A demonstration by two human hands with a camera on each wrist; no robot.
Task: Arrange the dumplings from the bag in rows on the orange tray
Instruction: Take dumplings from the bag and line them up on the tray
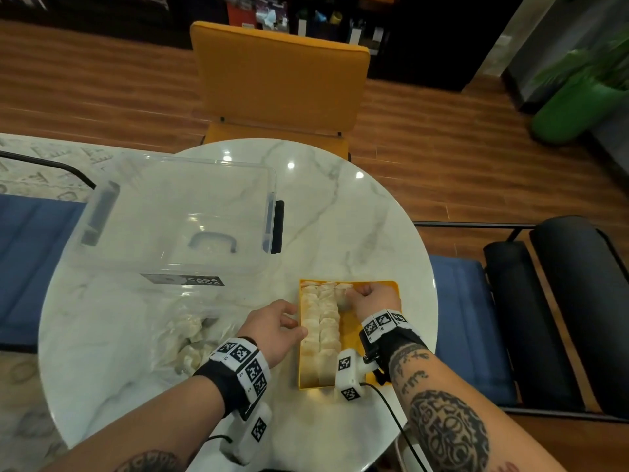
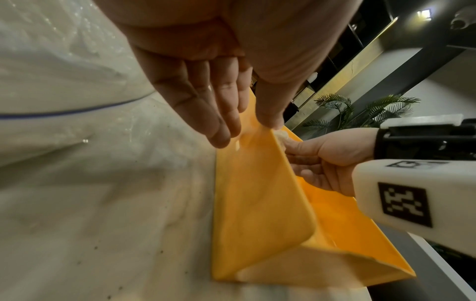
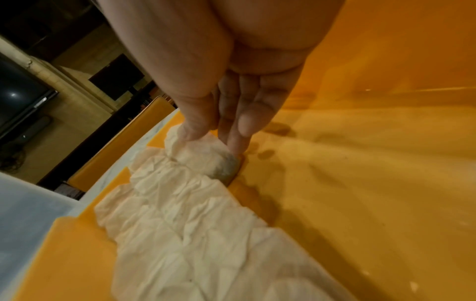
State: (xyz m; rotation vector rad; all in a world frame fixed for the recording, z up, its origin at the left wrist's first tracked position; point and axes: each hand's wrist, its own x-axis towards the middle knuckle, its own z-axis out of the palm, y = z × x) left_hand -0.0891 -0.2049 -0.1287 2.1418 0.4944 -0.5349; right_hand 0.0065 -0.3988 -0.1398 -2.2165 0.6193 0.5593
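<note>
An orange tray (image 1: pixel 350 332) lies on the marble table in front of me. Two rows of white dumplings (image 1: pixel 320 332) fill its left side. My right hand (image 1: pixel 350 294) pinches one dumpling (image 3: pixel 206 158) between thumb and fingers. It holds that dumpling low at the far end of the tray, right beside the second row (image 3: pixel 193 234). My left hand (image 1: pixel 296 323) holds the tray's left wall (image 2: pixel 257 203), thumb on the rim and fingers on the outside. The clear bag (image 1: pixel 183 338) with several more dumplings lies left of the tray.
A clear plastic storage box (image 1: pixel 177 216) stands at the table's back left. The round table's edge (image 1: pixel 432 267) runs close to the tray's right side. An orange chair (image 1: pixel 279 80) faces me across the table. Bare marble shows behind the tray.
</note>
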